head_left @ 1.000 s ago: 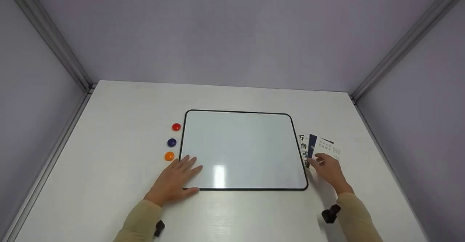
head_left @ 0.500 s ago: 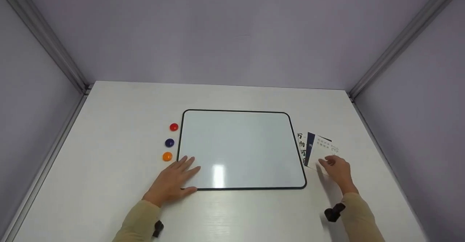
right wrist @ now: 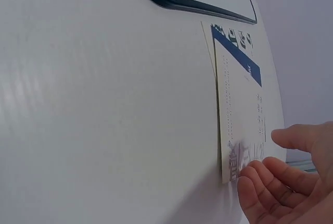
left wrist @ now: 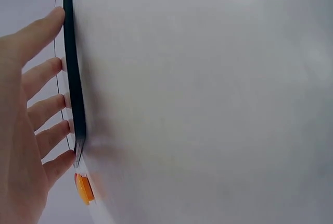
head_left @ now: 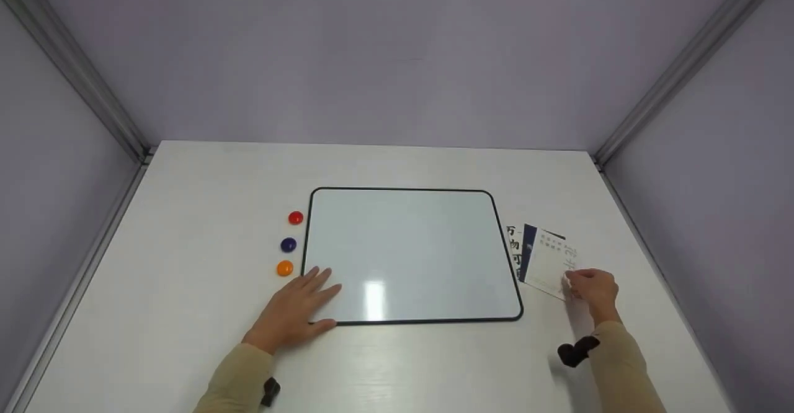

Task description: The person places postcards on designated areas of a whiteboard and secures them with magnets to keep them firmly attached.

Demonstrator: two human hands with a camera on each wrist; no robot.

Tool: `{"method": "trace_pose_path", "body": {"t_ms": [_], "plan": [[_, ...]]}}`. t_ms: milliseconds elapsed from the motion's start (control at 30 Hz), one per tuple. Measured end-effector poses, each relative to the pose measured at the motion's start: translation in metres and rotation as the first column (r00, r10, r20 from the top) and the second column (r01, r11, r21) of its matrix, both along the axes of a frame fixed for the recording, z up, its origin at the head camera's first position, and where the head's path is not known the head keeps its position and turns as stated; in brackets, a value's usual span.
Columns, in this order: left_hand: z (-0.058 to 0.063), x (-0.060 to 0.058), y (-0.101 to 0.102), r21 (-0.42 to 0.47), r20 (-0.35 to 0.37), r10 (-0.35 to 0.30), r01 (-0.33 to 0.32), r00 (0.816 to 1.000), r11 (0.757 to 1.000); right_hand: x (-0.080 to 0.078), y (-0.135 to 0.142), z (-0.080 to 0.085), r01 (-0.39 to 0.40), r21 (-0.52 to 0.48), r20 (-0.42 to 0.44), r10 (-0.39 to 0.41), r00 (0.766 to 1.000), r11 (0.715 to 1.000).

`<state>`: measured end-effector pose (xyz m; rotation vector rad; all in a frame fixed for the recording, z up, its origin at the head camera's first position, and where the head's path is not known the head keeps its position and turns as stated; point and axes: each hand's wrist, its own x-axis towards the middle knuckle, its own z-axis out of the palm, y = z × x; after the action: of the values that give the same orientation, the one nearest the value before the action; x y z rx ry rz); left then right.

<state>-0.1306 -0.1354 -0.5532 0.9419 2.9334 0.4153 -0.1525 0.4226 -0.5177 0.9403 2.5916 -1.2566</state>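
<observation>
A whiteboard [head_left: 409,252] with a black rim lies flat on the table. My left hand [head_left: 294,310] rests with spread fingers over its lower left corner; the left wrist view shows the fingertips along the dark rim [left wrist: 75,78]. To the board's right lies a small overlapping stack of printed cards, the top card [head_left: 549,264] white with a dark blue band. My right hand [head_left: 593,288] is at that card's lower right edge. From the right wrist, its fingers [right wrist: 278,182] look loosely bent near the card [right wrist: 239,114], thumb apart from them; whether they touch it is hard to tell.
Left of the board, a red round magnet [head_left: 296,217], a dark blue one [head_left: 288,245] and an orange one [head_left: 285,268] stand in a column. Another card [head_left: 513,245] with large black characters lies beside the board's right rim. Pale walls enclose the white table [head_left: 205,214].
My right hand has moved right across the top card, from its blue-band side to its lower right edge, uncovering more of the print. The left hand stays on the board.
</observation>
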Motion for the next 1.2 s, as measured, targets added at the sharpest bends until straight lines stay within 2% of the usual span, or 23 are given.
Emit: {"method": "trace_pose_path", "body": {"t_ms": [133, 400, 567, 733, 1033, 1200], "plan": [[0.000, 0.000, 0.000, -0.009, -0.023, -0.001, 0.001, 1.000, 1.000, 0.004, 0.006, 0.001, 0.082, -0.074, 0.037, -0.079, 0.996, 0.994], [-0.002, 0.000, 0.000, -0.002, 0.005, 0.017, -0.017, 1.000, 1.000, 0.008, 0.006, 0.004, 0.166, -0.080, 0.117, -0.156, 0.981, 0.983], [0.000, 0.001, 0.000, 0.001, 0.014, 0.019, -0.019, 1.000, 1.000, 0.012, -0.002, 0.005, 0.153, -0.077, 0.145, -0.141, 0.979, 0.985], [0.001, 0.001, 0.000, -0.001, -0.009, 0.004, -0.004, 1.000, 1.000, 0.013, -0.010, 0.002, 0.117, -0.034, 0.170, -0.110, 0.979, 0.993], [-0.001, 0.000, -0.001, 0.002, -0.022, -0.001, 0.001, 1.000, 1.000, 0.010, -0.024, -0.002, 0.135, 0.075, 0.153, -0.145, 0.978, 0.988], [-0.002, 0.000, -0.001, 0.013, -0.008, 0.005, -0.005, 1.000, 1.000, 0.007, -0.025, -0.003, 0.147, 0.097, 0.142, -0.160, 0.977, 0.984]]}}
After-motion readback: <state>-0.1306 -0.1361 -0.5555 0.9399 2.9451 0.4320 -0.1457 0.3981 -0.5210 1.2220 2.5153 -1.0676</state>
